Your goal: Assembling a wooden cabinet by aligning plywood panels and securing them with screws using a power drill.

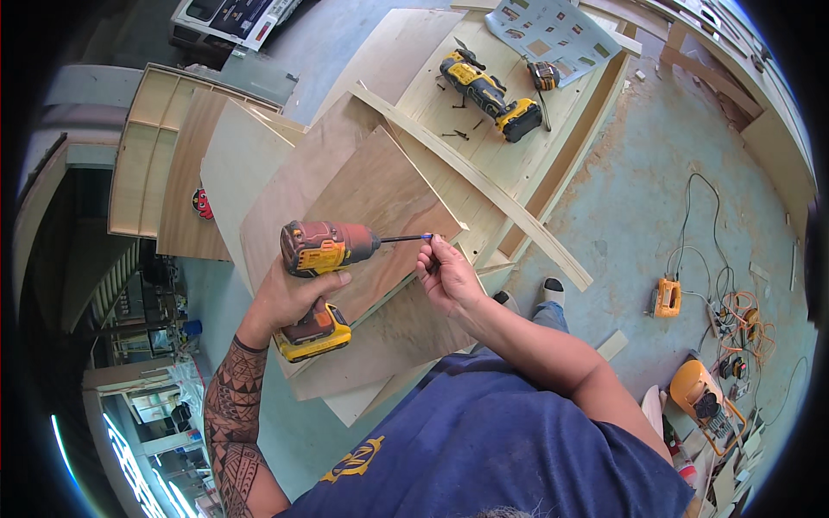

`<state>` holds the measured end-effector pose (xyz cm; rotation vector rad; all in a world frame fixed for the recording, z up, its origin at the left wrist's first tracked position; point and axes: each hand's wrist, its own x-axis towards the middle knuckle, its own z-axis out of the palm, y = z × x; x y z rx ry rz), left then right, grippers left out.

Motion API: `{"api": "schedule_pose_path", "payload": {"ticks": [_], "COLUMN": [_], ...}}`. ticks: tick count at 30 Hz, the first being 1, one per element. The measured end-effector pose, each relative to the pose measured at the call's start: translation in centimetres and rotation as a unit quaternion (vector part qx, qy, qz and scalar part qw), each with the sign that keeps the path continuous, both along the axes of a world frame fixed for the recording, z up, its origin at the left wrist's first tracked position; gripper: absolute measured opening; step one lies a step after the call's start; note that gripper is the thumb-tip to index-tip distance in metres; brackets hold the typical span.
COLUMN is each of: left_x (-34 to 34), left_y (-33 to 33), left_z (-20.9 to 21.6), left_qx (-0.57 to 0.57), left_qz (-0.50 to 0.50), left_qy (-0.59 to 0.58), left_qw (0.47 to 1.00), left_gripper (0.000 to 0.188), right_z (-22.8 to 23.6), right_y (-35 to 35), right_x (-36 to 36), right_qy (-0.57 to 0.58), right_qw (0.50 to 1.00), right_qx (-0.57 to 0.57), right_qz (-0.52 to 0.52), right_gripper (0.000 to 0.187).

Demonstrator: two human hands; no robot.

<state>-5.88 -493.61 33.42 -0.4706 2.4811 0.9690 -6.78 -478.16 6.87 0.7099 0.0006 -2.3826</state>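
My left hand (298,293) is wrapped round the grip of a yellow and black cordless drill driver (326,246) with a reddish, worn body. A long dark driver bit (401,238) points to the right from its nose. At the bit's blue tip, the thumb and fingers of my right hand (451,276) are pinched together. Whether a screw sits between them is too small to tell. Both hands are above a brown plywood panel (380,194), whose right corner lies close to my right fingertips. Larger plywood sheets lie beneath that panel.
Beyond, a wooden bench (423,95) carries a yellow and black cordless tool (488,91), loose screws, a tape measure (543,75) and a printed sheet (553,34). A long wood strip (484,190) crosses it. Cords and a yellow tool (667,298) lie on the right floor.
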Motion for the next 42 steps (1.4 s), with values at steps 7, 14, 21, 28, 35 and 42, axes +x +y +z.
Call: {"api": "schedule_pose_path", "payload": {"ticks": [7, 14, 21, 28, 35, 42], "left_x": [-1.2, -2.4, -2.6, -2.0, -2.3, -4.3], "left_y": [0.9, 2.0, 1.6, 1.6, 1.6, 2.0], "left_z": [0.7, 1.8, 1.9, 2.3, 1.9, 1.7], "left_qx": [-0.012, -0.042, -0.068, -0.054, -0.055, -0.103], "left_qz": [0.007, -0.027, -0.129, -0.096, -0.07, -0.153], "left_qy": [-0.034, -0.029, 0.009, -0.006, -0.004, -0.01], "left_qw": [0.999, 0.998, 0.989, 0.994, 0.996, 0.983], "left_gripper": [0.033, 0.053, 0.048, 0.05, 0.046, 0.052], "right_z": [0.5, 0.0, -2.5, -2.3, -3.8, -4.0], "right_y": [1.0, 6.0, 7.2, 6.6, 7.0, 6.8], "right_x": [-0.1, -0.2, -2.7, -2.7, -3.1, -4.0], "right_qy": [-0.019, 0.269, 0.456, 0.48, 0.496, 0.409], "right_qw": [0.999, 0.855, 0.605, 0.563, 0.58, 0.716], "right_qx": [0.022, 0.44, 0.652, 0.671, 0.645, 0.566], "right_qz": [0.014, 0.055, 0.023, -0.039, -0.035, 0.011], "right_gripper": [0.014, 0.017, 0.027, 0.019, 0.017, 0.029]}}
